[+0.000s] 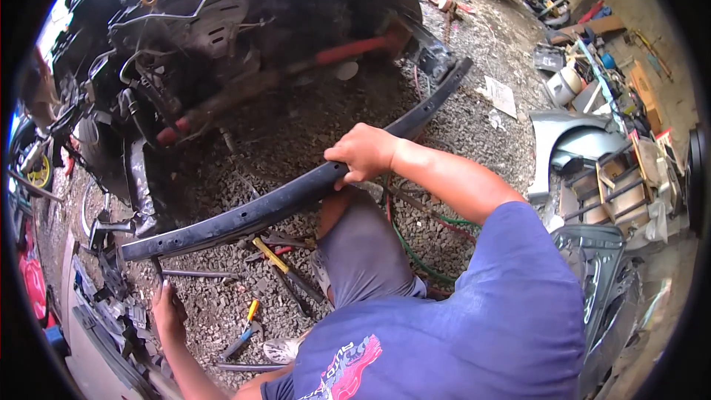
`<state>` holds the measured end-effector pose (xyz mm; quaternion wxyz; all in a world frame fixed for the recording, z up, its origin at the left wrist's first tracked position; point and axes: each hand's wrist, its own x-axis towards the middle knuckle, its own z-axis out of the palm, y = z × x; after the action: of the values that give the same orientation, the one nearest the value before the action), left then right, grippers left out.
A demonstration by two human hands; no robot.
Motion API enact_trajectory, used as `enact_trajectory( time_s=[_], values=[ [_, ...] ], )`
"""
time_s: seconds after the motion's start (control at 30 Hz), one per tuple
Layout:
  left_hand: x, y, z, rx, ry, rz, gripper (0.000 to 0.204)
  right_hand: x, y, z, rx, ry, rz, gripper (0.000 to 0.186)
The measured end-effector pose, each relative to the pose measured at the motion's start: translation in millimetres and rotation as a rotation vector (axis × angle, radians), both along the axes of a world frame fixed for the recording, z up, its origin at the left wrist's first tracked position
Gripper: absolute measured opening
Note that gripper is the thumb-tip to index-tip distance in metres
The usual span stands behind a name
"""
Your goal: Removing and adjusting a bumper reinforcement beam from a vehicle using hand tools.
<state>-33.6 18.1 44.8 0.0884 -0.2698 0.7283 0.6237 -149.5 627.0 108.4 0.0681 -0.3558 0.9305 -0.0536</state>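
A long, black, curved bumper reinforcement bar (270, 208) slants across the view in front of a car's stripped front end (222, 44). My right hand (363, 152) is closed round the bar near its middle, thumb and fingers over its edge. Below the bar's left end, my left hand (169, 314) grips a short dark rod (157, 270) that points up to the bar's underside. Whether the rod's tip touches or enters the bar cannot be made out. My bent knee (363, 244) is just under the bar.
On the gravel lie a yellow-handled tool (272, 253), a hammer (243, 336), a metal bar (200, 274) and a green hose (415, 255). Loose panels (111, 341) lie at the left. A silver fender (552, 144) and piled parts line the right side.
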Motion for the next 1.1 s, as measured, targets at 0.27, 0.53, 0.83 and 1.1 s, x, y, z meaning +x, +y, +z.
enact_trajectory(
  time_s=[0.27, 0.53, 0.83, 1.1],
  values=[
    [76, -4, -38, 0.136, -0.030, 0.110, 0.024, 8, -11, 8, -0.071, 0.030, -0.019, 0.044],
    [97, -16, -52, -0.252, 0.049, 0.014, 0.036, 16, -57, 18, -0.021, -0.068, -0.145, 0.040],
    [143, 4, 18, -0.737, -0.182, -0.523, 0.019, 33, -102, 29, 0.367, -0.073, -0.209, 0.045],
    [173, 27, 6, -0.762, 0.146, -0.668, 0.018, 115, -316, 62, 0.447, -0.099, -0.024, 0.038]
  ],
)
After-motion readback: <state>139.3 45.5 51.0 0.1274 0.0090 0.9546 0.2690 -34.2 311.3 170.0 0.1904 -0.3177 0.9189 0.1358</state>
